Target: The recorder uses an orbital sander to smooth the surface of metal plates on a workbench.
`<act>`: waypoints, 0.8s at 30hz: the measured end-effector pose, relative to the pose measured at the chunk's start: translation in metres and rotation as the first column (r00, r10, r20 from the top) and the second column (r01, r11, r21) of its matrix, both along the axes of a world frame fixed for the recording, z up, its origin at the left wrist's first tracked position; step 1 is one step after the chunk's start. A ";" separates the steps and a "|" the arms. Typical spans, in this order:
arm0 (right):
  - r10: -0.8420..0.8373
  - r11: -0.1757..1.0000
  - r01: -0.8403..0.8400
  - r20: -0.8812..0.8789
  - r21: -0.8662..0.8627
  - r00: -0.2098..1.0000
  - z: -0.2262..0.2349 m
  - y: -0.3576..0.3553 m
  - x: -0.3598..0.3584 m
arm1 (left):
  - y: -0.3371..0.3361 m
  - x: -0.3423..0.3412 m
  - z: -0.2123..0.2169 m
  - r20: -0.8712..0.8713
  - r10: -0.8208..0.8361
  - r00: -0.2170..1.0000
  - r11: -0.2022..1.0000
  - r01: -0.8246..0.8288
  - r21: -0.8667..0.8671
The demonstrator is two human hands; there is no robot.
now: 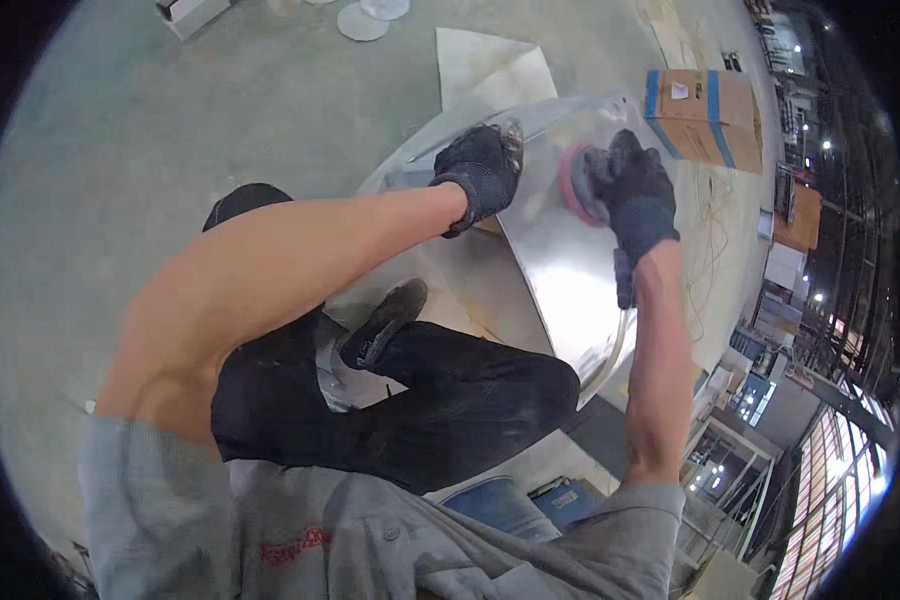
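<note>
A: Right hand (638,195), gloved, grips the sander; its pink sanding disc (573,183) sits upper centre, pressed on the metal sheet (560,270).
B: Left hand (482,170), gloved, closes over the sheet's upper edge, just left of the disc.

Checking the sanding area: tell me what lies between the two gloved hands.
In the head view, only bare shiny metal sheet lies between the left hand and the right hand, which holds a sander.
</note>
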State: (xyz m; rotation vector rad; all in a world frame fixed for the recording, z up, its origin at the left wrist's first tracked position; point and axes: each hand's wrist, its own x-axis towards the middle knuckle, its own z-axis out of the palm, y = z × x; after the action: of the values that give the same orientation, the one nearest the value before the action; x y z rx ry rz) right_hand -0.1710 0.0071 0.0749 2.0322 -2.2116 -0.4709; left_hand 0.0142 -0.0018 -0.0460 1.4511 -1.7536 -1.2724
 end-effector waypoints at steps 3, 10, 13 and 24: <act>-0.019 1.000 0.019 -0.011 -0.011 1.000 0.005 -0.003 0.007 | 0.002 0.006 0.010 -0.033 -0.001 0.999 0.997 0.003 0.072; -0.100 0.995 0.100 0.027 -0.011 0.995 0.016 -0.003 0.022 | 0.002 0.012 0.008 0.019 0.005 1.000 1.000 -0.005 0.009; -0.084 0.996 0.085 0.043 -0.025 0.996 0.009 -0.011 0.023 | -0.001 0.013 0.003 0.044 0.006 0.999 1.000 -0.006 -0.007; 0.028 0.985 -0.005 0.130 -0.171 0.991 -0.014 -0.045 0.009 | -0.002 0.009 -0.011 0.048 0.051 0.998 0.997 -0.048 -0.059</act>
State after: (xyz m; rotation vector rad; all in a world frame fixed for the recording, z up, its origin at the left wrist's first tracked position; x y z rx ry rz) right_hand -0.1622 -0.0383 0.0608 2.0437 -2.2190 -0.1419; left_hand 0.0235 -0.0039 -0.0569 1.4955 -1.7603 -1.1601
